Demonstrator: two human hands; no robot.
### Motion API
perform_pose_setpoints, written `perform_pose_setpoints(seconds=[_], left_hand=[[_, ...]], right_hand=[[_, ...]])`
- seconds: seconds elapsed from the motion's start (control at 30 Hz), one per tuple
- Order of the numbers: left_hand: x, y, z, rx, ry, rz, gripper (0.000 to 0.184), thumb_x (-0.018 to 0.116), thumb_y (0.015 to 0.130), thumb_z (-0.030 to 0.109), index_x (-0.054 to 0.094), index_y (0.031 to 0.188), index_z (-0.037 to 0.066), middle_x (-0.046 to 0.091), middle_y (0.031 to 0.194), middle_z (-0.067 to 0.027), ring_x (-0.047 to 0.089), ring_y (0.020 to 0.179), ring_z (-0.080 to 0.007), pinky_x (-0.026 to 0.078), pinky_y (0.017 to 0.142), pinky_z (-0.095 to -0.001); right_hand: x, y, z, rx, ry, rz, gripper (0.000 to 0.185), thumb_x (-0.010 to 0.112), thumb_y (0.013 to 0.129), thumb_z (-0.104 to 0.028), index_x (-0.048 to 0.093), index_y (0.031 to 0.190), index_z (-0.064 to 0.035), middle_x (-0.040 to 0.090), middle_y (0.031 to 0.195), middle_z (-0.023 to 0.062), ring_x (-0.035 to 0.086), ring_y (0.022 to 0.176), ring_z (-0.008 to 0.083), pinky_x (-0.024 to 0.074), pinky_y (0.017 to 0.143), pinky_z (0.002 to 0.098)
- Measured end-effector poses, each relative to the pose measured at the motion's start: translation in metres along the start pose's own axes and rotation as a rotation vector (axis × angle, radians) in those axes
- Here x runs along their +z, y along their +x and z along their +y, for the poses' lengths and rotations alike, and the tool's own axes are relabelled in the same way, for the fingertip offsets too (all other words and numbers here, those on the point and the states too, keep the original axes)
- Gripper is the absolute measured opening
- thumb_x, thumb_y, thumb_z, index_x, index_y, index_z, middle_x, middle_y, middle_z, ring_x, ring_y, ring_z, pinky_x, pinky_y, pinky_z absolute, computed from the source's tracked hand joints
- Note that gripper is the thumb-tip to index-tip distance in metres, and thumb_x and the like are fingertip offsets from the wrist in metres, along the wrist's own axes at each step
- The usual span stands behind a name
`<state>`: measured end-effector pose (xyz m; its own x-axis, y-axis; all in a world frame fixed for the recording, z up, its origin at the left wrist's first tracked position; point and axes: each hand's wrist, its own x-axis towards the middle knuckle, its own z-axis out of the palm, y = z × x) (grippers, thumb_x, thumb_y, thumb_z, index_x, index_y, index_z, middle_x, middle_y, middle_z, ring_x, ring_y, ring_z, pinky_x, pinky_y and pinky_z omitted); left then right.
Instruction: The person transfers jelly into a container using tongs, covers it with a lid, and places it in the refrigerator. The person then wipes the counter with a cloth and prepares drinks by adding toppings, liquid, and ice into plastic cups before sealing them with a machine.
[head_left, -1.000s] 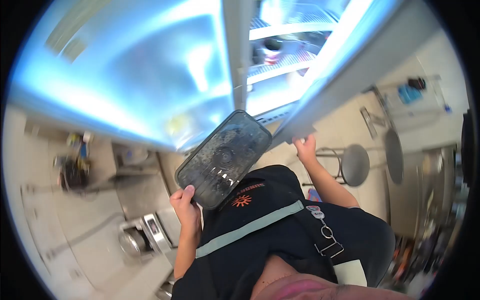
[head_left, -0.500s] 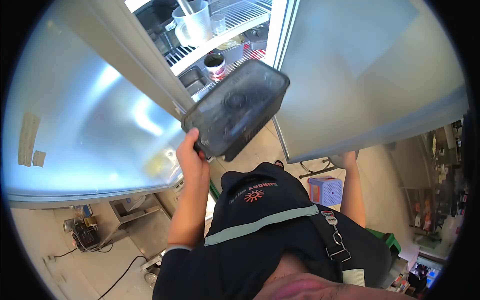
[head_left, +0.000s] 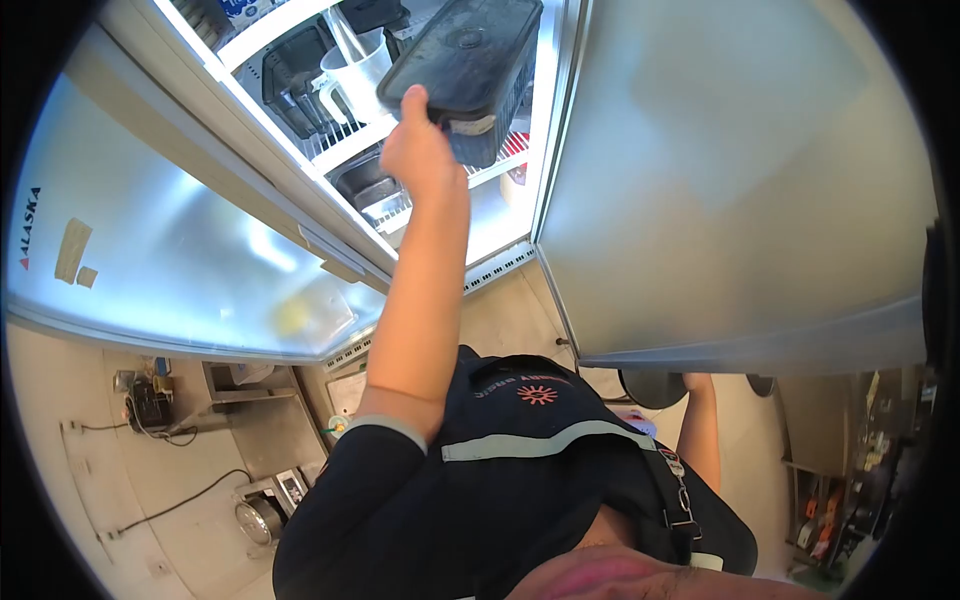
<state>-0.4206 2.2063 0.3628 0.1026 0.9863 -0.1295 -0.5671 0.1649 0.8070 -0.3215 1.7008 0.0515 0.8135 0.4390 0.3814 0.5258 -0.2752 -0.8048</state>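
My left hand point(head_left: 420, 150) grips the near end of a black lidded plastic food container point(head_left: 465, 65), thumb on top of the lid. The arm is stretched forward, and the container is tilted at the opening of a lit upright fridge, in front of its wire shelves point(head_left: 345, 145). Just left of the container is a clear measuring jug point(head_left: 355, 75) with a utensil standing in it. At the lower edge of the frosted right door point(head_left: 720, 230), my right hand point(head_left: 697, 382) shows only in part, its fingers hidden behind the door.
The left fridge door point(head_left: 190, 250) stands open too. Black containers point(head_left: 290, 80) sit on the shelf, and a dark tray point(head_left: 365, 185) is lower down. Dark round seat-like shapes point(head_left: 655, 388) show below the right door. A black cable point(head_left: 185, 515) lies on the floor at left.
My left hand has carried the black container forward and up, from before my body to the fridge shelves. My right hand stays by the door's lower edge. The view has shifted.
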Motion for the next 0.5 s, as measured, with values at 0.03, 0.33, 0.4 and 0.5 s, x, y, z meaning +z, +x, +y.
perform_pose_setpoints(seconds=[0.03, 0.33, 0.4, 0.5], left_hand=[[0.009, 0.004, -0.014, 0.036, -0.002, -0.006, 0.039, 0.075, 0.081, 0.03, 0.059, 0.064, 0.0, 0.054, 0.063, -0.0032, 0.045, 0.058, -0.0124, 0.038, 0.056, -0.0301], [0.083, 0.025, -0.102, 0.248, 0.338, -0.005, 0.057, 0.066, 0.089, 0.043, 0.055, 0.062, -0.007, 0.054, 0.061, -0.0117, 0.049, 0.061, -0.0219, 0.042, 0.061, -0.0392], [0.109, 0.04, -0.108, 0.376, 0.271, -0.039, 0.047, 0.06, 0.093, 0.036, 0.056, 0.071, -0.006, 0.06, 0.072, -0.0151, 0.054, 0.066, -0.0271, 0.044, 0.067, -0.0405], [0.143, 0.048, -0.115, 0.391, 0.306, 0.046, 0.028, 0.054, 0.096, 0.023, 0.058, 0.089, -0.003, 0.064, 0.087, -0.0186, 0.059, 0.076, -0.0333, 0.046, 0.073, -0.0416]], right_hand=[[-0.003, 0.002, 0.005, -0.011, 0.009, -0.006, 0.033, 0.063, 0.09, -0.033, 0.061, 0.104, -0.0031, 0.066, 0.093, 0.0047, 0.059, 0.09, 0.0224, 0.0467, 0.081, 0.0424], [-0.016, 0.007, 0.021, 0.061, 0.048, -0.056, 0.037, 0.064, 0.089, -0.032, 0.058, 0.111, -0.0037, 0.065, 0.097, 0.0052, 0.059, 0.093, 0.0221, 0.0459, 0.084, 0.0414], [-0.016, 0.005, 0.023, 0.084, 0.053, -0.068, 0.038, 0.064, 0.088, -0.032, 0.057, 0.113, -0.0038, 0.065, 0.098, 0.0053, 0.059, 0.094, 0.0219, 0.0456, 0.085, 0.0409], [-0.013, 0.001, 0.023, 0.107, 0.066, -0.075, 0.04, 0.064, 0.087, -0.031, 0.056, 0.115, -0.0041, 0.064, 0.099, 0.0054, 0.059, 0.095, 0.0217, 0.0453, 0.085, 0.0403]])
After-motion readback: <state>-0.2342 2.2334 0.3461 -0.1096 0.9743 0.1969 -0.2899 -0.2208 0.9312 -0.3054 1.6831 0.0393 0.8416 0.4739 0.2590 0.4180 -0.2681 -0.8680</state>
